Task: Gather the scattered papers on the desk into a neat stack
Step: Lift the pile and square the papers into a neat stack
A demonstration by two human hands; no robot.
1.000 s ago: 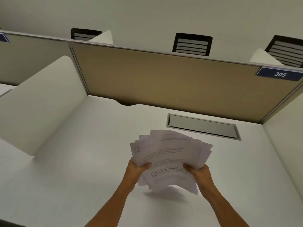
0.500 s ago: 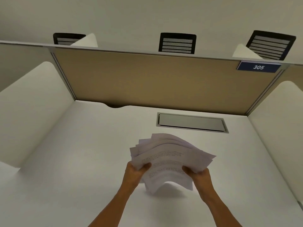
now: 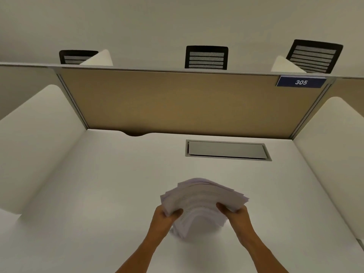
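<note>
Left hand (image 3: 164, 218) and right hand (image 3: 237, 215) each grip a side of the bowed, uneven papers (image 3: 202, 201) standing on the bench (image 3: 98, 194); loose sheets could slip out.

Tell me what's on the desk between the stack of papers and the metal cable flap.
Nothing: the head view shows bare white desk between the papers and the flap.

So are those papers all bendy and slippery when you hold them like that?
Probably bendy: the papers arch up between the left hand and right hand, and the near edge droops. Likely slippery too, since the sheet edges sit fanned out, not lined up. They seem light, pinched by just the fingers.
</note>
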